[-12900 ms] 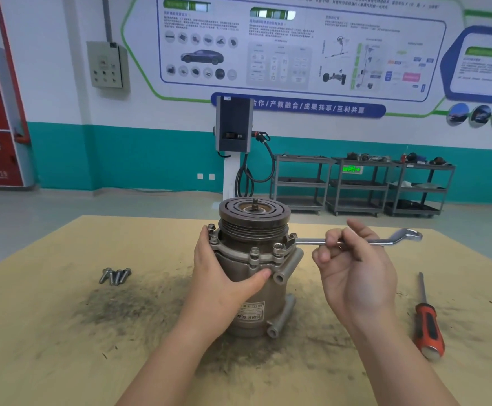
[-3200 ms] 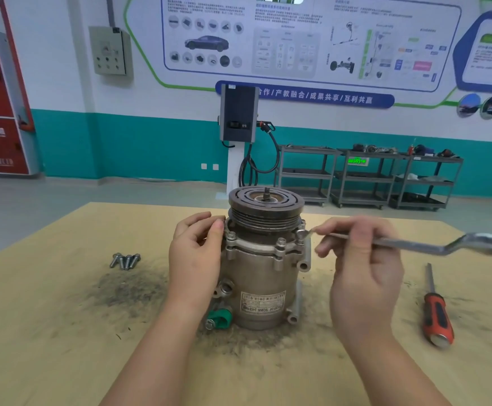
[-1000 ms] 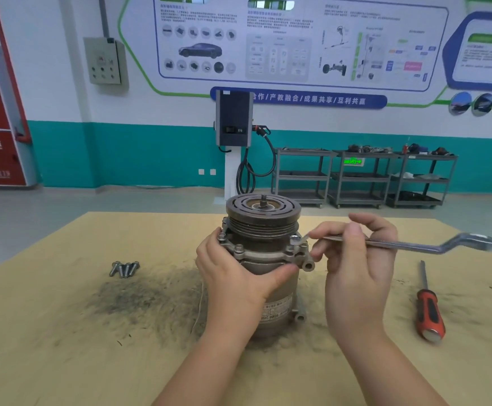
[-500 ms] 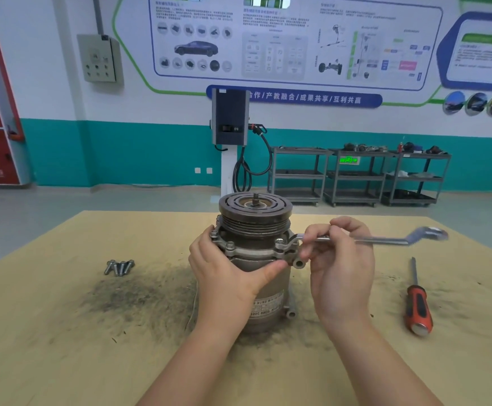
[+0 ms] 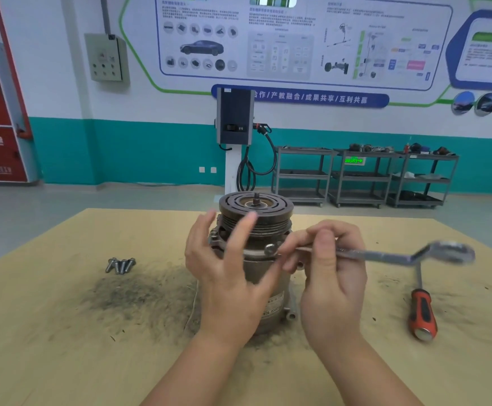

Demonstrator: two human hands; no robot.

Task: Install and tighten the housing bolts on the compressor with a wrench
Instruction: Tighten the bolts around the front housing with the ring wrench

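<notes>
From the head view, the compressor [image 5: 260, 259] is standing upright on the bench [image 5: 48, 332], between the two hands. The left hand [image 5: 227, 276] is hovering before it, blurred, fingers spread wide and gripping nothing. The right hand [image 5: 331, 276] is pinching the wrench [image 5: 391, 256], whose free end is pointing outward. Loose bolts [image 5: 120, 265] are lying well left of the left hand; a screwdriver [image 5: 422, 312] is lying right of the right hand.

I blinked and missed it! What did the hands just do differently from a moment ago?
The left hand let go of the compressor; its fingers are now spread open beside it. The right hand still grips the wrench at a housing bolt. The spare bolts and screwdriver stayed put.
</notes>
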